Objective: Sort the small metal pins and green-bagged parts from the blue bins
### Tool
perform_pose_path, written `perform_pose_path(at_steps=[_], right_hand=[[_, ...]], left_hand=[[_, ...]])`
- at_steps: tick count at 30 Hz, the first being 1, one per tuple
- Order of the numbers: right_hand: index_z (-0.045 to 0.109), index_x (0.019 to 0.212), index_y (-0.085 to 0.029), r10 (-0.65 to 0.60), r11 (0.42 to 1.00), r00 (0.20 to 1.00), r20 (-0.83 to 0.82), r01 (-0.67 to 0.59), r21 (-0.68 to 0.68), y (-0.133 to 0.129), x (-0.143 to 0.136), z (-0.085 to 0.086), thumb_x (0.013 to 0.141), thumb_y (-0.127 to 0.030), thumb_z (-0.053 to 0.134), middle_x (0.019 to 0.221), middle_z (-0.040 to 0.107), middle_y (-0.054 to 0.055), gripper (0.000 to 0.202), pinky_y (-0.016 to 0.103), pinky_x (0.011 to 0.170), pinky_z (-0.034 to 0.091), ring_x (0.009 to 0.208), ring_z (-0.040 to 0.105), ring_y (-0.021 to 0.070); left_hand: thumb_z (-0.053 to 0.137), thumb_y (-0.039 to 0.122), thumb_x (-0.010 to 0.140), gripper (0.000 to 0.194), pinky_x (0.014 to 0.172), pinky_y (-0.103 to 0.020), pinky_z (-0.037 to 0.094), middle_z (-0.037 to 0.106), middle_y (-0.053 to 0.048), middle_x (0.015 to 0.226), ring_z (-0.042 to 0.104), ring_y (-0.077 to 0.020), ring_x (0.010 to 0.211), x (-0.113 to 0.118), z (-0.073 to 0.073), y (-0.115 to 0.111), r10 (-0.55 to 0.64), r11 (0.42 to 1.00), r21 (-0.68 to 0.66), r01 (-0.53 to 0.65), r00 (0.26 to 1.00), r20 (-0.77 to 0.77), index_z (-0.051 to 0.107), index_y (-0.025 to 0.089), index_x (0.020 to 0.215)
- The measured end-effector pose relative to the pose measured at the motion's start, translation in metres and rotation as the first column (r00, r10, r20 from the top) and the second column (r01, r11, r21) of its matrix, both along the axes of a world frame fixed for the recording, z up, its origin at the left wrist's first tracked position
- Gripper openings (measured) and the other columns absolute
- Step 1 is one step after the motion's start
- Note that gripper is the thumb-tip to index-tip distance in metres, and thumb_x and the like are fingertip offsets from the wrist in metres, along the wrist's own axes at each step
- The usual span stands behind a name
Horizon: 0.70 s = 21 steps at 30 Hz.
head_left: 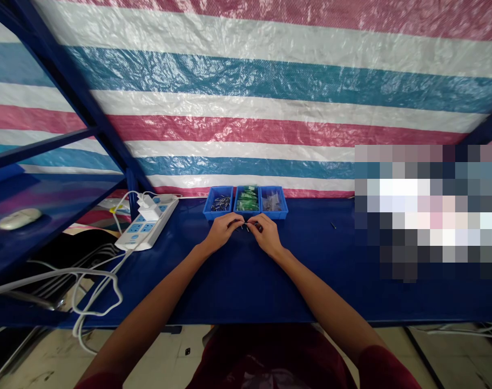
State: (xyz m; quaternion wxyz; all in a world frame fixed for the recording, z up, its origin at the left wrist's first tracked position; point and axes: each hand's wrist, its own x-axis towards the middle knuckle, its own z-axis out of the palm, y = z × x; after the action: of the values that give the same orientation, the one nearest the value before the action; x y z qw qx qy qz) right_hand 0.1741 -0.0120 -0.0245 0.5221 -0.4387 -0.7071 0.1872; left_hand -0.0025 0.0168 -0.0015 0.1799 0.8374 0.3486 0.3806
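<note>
My left hand [223,229] and my right hand [265,231] meet fingertip to fingertip just in front of three small blue bins. Both are closed in a pinch, with a tiny dark, thin piece between or beneath the fingertips, too small to name. The left bin [206,209] holds many short dark and silvery rod-like pieces [221,203]. Green packets [248,200] fill the middle bin [248,214]. In the right bin [285,208] lie clear plastic bags [271,202].
A white power strip [142,232] with a plugged-in adapter stands left on the blue table [237,286]; white cables [95,302] trail off it. One thin dark piece [333,225] lies to the right. A blue frame post [79,102] rises at left. The far right is blurred out.
</note>
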Motion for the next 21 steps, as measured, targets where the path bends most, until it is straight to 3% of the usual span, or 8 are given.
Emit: perform_pose_path(at_steps=[7, 11, 16, 21], right_hand=[[0.066, 0.085, -0.019, 0.013, 1.000, 1.000, 0.011, -0.013, 0.012, -0.0003, 0.0007, 0.0003, 0.091, -0.034, 0.052, 0.079, 0.061, 0.003, 0.021, 0.025, 0.061, 0.045, 0.063, 0.054, 0.0131], [0.065, 0.084, -0.019, -0.005, 0.999, 1.000, 0.005, 0.005, 0.038, 0.0006, 0.0012, -0.0010, 0.093, -0.036, 0.048, 0.077, 0.061, 0.004, 0.026, 0.026, 0.062, 0.044, 0.065, 0.055, 0.0142], [0.064, 0.078, -0.019, -0.031, 0.999, 0.999, 0.023, 0.030, 0.026, 0.0004, 0.0012, -0.0010, 0.095, -0.038, 0.043, 0.071, 0.060, 0.003, 0.033, 0.027, 0.063, 0.043, 0.066, 0.055, 0.0152], [0.065, 0.096, -0.018, -0.019, 0.999, 1.000, -0.023, 0.018, -0.032, -0.0004, 0.0009, -0.0011, 0.091, -0.040, 0.049, 0.078, 0.063, 0.003, 0.027, 0.026, 0.061, 0.045, 0.063, 0.056, 0.0143]], left_hand=[[0.057, 0.039, 0.087, 0.026, 0.061, -0.024, 0.046, 0.068, -0.003, 0.073, 0.061, -0.0152, 0.065, 0.0011, 0.0016, -0.0022, 0.081, 0.987, -0.148, -0.057, 0.984, 0.157, 0.068, 0.016, 0.087], [0.062, 0.040, 0.083, 0.026, 0.059, -0.024, 0.044, 0.069, -0.003, 0.077, 0.060, -0.0144, 0.065, 0.0009, 0.0038, -0.0029, 0.101, 0.986, -0.148, -0.081, 0.985, 0.137, 0.068, 0.017, 0.091], [0.055, 0.041, 0.087, 0.028, 0.060, -0.024, 0.044, 0.067, -0.003, 0.075, 0.058, -0.0135, 0.063, 0.0013, 0.0069, -0.0034, 0.067, 0.988, -0.142, -0.056, 0.995, 0.079, 0.066, 0.016, 0.081], [0.048, 0.041, 0.091, 0.034, 0.057, -0.022, 0.042, 0.060, 0.000, 0.065, 0.053, -0.0113, 0.056, 0.0021, 0.0097, -0.0053, 0.038, 0.976, -0.219, -0.020, 0.996, 0.077, 0.061, 0.016, 0.072]])
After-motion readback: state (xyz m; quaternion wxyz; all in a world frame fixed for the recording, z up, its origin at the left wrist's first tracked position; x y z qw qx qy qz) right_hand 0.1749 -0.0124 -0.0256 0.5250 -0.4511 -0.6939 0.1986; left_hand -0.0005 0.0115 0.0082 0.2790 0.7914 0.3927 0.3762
